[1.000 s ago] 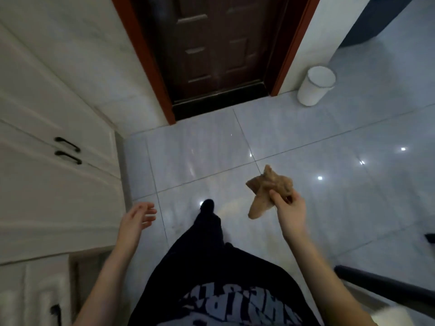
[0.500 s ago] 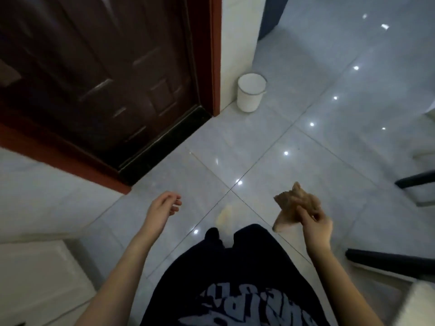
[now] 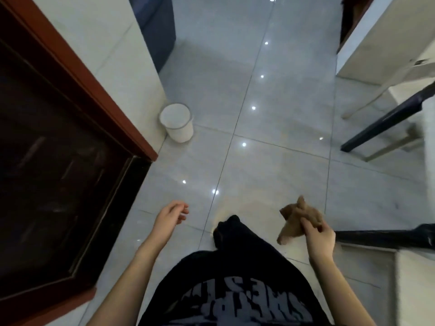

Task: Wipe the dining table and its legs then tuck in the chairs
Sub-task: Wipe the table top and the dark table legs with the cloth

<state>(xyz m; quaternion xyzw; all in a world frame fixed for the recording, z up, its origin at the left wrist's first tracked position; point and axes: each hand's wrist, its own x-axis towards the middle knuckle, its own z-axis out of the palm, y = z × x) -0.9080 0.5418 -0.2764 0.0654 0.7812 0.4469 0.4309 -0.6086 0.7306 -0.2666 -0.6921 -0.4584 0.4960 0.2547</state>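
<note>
My right hand (image 3: pixel 319 238) pinches a crumpled brown cloth (image 3: pixel 297 222) and holds it in the air above the tiled floor. My left hand (image 3: pixel 170 216) hangs out in front of me with loosely curled fingers and holds nothing. At the right edge stand dark chair legs (image 3: pixel 386 120), with a second dark chair bar (image 3: pixel 386 238) just right of the cloth. A pale slanted leg (image 3: pixel 367 101) and a white surface (image 3: pixel 386 43) show at the upper right; I cannot tell whether they belong to the dining table.
A dark wooden door (image 3: pixel 54 180) in a red-brown frame fills the left side. A small white bin (image 3: pixel 176 123) stands by the wall near the door. A dark blue object (image 3: pixel 156 27) stands at the top. Grey glossy floor tiles (image 3: pixel 270 161) stretch ahead.
The view has swung to the right: the door and bin slid left, and chair legs and a white surface came into view on the right. Both hands keep the same pose.
</note>
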